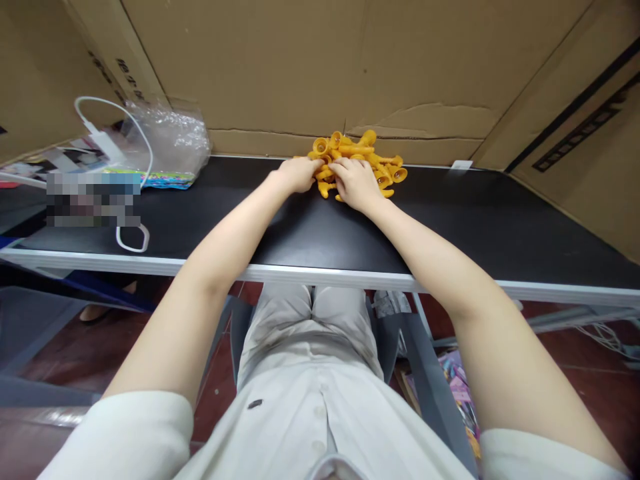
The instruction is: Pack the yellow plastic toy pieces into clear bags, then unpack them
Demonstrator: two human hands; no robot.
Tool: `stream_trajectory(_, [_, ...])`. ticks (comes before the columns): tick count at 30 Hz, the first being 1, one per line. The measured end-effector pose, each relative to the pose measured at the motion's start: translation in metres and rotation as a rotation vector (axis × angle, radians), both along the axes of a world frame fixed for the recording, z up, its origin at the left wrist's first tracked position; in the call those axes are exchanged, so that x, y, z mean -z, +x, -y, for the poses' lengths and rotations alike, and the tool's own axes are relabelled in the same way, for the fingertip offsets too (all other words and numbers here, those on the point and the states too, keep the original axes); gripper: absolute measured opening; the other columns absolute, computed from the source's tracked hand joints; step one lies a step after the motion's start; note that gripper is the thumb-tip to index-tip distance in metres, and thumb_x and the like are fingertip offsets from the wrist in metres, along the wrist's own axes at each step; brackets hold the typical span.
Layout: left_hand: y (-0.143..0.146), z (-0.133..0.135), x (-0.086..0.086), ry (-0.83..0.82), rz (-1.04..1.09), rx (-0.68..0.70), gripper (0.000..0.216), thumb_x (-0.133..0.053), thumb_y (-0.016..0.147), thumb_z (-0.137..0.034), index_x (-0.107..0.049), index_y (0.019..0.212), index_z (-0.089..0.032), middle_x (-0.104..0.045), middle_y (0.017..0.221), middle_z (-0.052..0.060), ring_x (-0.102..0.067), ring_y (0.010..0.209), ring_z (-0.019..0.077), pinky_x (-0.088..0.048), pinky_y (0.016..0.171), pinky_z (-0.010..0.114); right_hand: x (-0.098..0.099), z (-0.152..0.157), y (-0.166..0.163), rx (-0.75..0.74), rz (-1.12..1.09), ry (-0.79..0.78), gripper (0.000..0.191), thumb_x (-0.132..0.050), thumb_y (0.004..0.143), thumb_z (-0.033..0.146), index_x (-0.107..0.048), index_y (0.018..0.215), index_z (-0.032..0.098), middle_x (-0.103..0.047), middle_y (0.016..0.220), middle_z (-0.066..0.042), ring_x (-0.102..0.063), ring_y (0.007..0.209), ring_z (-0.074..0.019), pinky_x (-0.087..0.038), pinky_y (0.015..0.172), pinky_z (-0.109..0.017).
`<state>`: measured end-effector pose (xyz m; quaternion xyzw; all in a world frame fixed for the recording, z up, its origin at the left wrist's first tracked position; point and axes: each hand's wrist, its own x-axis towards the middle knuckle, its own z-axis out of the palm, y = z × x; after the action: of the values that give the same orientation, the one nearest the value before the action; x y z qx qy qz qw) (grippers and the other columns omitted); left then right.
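Note:
A heap of small yellow plastic parts (367, 157), trumpet-shaped with round open ends, lies at the back of the black table (475, 220) against the cardboard wall. My left hand (296, 175) rests at the heap's left edge, fingers curled onto the yellow pieces. My right hand (356, 183) lies on the front of the heap, fingers bent down over several pieces. The two hands almost meet over the near side of the heap. Which single piece each hand grips is hidden under the fingers.
Cardboard sheets (320, 67) wall in the back and right of the table. At the back left lie a clear plastic bag (170, 140) over a colourful packet and a white charger with its cable (131, 237). My legs are under the table's white front edge (310, 275).

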<state>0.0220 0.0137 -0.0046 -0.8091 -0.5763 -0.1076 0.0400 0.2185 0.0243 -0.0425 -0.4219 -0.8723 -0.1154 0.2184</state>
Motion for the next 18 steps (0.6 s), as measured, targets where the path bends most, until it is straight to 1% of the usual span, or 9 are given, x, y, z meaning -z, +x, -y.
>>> stream_trajectory(2, [0.002, -0.002, 0.014, 0.08, 0.035, 0.005, 0.045, -0.06, 0.104, -0.025, -0.068, 0.147, -0.026, -0.074, 0.14, 0.018, -0.068, 0.136, 0.0423, -0.053, 0.114, 0.056, 0.002, -0.001, 0.001, -0.006, -0.009, -0.001, 0.056, -0.041, 0.102, 0.015, -0.068, 0.151, 0.014, -0.066, 0.156, -0.02, -0.059, 0.139, -0.0405, -0.041, 0.118, -0.061])
stream_trajectory(3, [0.001, -0.003, 0.018, 0.106, 0.055, -0.005, 0.043, -0.056, 0.105, -0.027, -0.068, 0.147, -0.026, -0.073, 0.139, 0.019, -0.067, 0.136, 0.0425, -0.052, 0.114, 0.057, 0.003, -0.002, 0.002, -0.007, -0.015, -0.002, 0.055, -0.042, 0.103, 0.017, -0.069, 0.151, 0.015, -0.067, 0.154, -0.021, -0.06, 0.138, -0.0406, -0.041, 0.118, -0.061])
stream_trajectory(5, [-0.004, -0.006, 0.022, 0.136, 0.103, -0.038, 0.04, -0.053, 0.107, -0.032, -0.068, 0.144, -0.028, -0.074, 0.134, 0.019, -0.067, 0.135, 0.0429, -0.052, 0.113, 0.058, 0.005, -0.005, 0.004, -0.013, -0.034, -0.003, 0.054, -0.044, 0.103, 0.02, -0.069, 0.151, 0.015, -0.069, 0.151, -0.021, -0.061, 0.137, -0.0412, -0.042, 0.117, -0.062])
stream_trajectory(8, [-0.019, -0.013, 0.02, 0.178, 0.207, -0.085, 0.037, -0.054, 0.109, -0.042, -0.066, 0.142, -0.032, -0.076, 0.124, 0.015, -0.068, 0.133, 0.0431, -0.053, 0.11, 0.058, 0.007, -0.009, 0.006, -0.034, -0.062, -0.01, 0.052, -0.047, 0.105, 0.027, -0.068, 0.151, 0.017, -0.071, 0.148, -0.021, -0.061, 0.138, -0.0427, -0.042, 0.118, -0.064])
stream_trajectory(10, [-0.031, -0.016, 0.018, 0.215, 0.283, -0.116, 0.035, -0.055, 0.109, -0.045, -0.064, 0.141, -0.034, -0.077, 0.123, 0.012, -0.068, 0.133, 0.0421, -0.053, 0.109, 0.057, 0.007, -0.01, 0.007, -0.04, -0.072, -0.022, 0.052, -0.047, 0.107, 0.031, -0.067, 0.152, 0.017, -0.07, 0.15, -0.021, -0.06, 0.141, -0.0434, -0.041, 0.12, -0.066])
stream_trajectory(12, [-0.041, -0.018, 0.015, 0.27, 0.356, -0.152, 0.034, -0.053, 0.11, -0.048, -0.061, 0.141, -0.035, -0.076, 0.126, 0.01, -0.069, 0.134, 0.0397, -0.052, 0.109, 0.054, 0.005, -0.01, 0.008, -0.039, -0.078, -0.042, 0.054, -0.046, 0.108, 0.034, -0.065, 0.155, 0.016, -0.066, 0.155, -0.022, -0.057, 0.146, -0.043, -0.039, 0.124, -0.067])
stream_trajectory(14, [-0.047, -0.018, 0.01, 0.333, 0.419, -0.189, 0.035, -0.049, 0.112, -0.051, -0.059, 0.142, -0.035, -0.074, 0.131, 0.009, -0.068, 0.134, 0.0365, -0.051, 0.109, 0.053, 0.002, -0.009, 0.009, -0.037, -0.103, -0.055, 0.058, -0.043, 0.11, 0.037, -0.06, 0.161, 0.016, -0.061, 0.163, -0.021, -0.053, 0.153, -0.0422, -0.036, 0.128, -0.068])
stream_trajectory(16, [-0.049, -0.015, 0.005, 0.365, 0.452, -0.218, 0.038, -0.045, 0.114, -0.053, -0.057, 0.144, -0.033, -0.072, 0.137, 0.008, -0.064, 0.136, 0.0328, -0.049, 0.112, 0.054, -0.002, -0.008, 0.012, -0.031, -0.152, -0.05, 0.063, -0.039, 0.111, 0.041, -0.051, 0.169, 0.018, -0.054, 0.17, -0.019, -0.047, 0.159, -0.0412, -0.033, 0.131, -0.07])
stream_trajectory(18, [-0.047, -0.009, -0.001, 0.364, 0.44, -0.22, 0.038, -0.047, 0.114, -0.052, -0.057, 0.145, -0.033, -0.071, 0.142, 0.007, -0.059, 0.141, 0.0316, -0.045, 0.117, 0.057, -0.007, -0.006, 0.015, -0.013, -0.204, -0.026, 0.067, -0.037, 0.112, 0.045, -0.044, 0.174, 0.02, -0.047, 0.175, -0.017, -0.04, 0.164, -0.0398, -0.03, 0.134, -0.071])
